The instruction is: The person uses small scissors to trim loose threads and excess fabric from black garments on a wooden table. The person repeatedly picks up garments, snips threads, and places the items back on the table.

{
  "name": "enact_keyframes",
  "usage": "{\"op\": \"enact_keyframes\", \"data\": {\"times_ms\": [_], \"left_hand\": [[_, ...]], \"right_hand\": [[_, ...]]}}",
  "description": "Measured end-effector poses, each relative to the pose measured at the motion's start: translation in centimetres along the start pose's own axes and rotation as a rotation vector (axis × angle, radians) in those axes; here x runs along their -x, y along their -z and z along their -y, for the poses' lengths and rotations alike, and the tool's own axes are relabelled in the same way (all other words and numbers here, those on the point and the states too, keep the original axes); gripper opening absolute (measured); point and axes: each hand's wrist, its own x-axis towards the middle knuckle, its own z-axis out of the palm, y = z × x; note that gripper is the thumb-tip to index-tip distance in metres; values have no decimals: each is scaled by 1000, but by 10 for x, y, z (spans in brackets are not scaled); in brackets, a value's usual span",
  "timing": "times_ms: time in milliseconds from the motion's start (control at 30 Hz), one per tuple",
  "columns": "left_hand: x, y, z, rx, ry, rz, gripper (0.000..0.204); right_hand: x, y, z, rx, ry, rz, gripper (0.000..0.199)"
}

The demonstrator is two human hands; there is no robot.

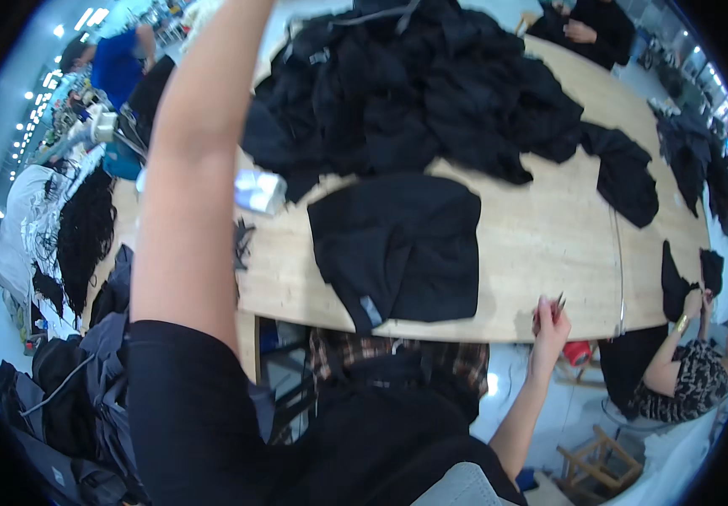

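Observation:
A black garment point(397, 253) lies folded flat on the wooden table point(541, 244), close to its front edge. Behind it a big heap of black garments point(414, 93) covers the far half. My left forearm point(191, 169) rises over the table's left side and runs out of the top of the picture, so my left hand is hidden. My right hand point(549, 325) hovers at the front edge, right of the folded garment, with its fingers closed on a small thin tool point(559, 302) that points upward.
Another black garment point(625, 173) lies at the table's right. A shiny plastic packet point(258, 190) sits beside my left arm. A seated person in a patterned top point(684, 379) works at the right. Two other people are at the far side. Dark clothes point(77, 388) pile up left, and a wooden stool point(600, 455) stands below.

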Motion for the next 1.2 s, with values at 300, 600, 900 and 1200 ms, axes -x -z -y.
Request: {"op": "enact_keyframes", "data": {"times_ms": [300,600,900,1200], "left_hand": [[378,-68,57,-135,486,317,29],[590,-188,85,115,1078,-41,18],[566,-182,82,-224,785,-189,9],[553,-152,117,143,1028,-287,23]], "right_hand": [[1,-38,-13,72,-53,192,20],[9,-134,-6,90,-79,573,15],[31,-159,-2,170,2,686,22],[33,-131,-15,170,-88,656,19]]}}
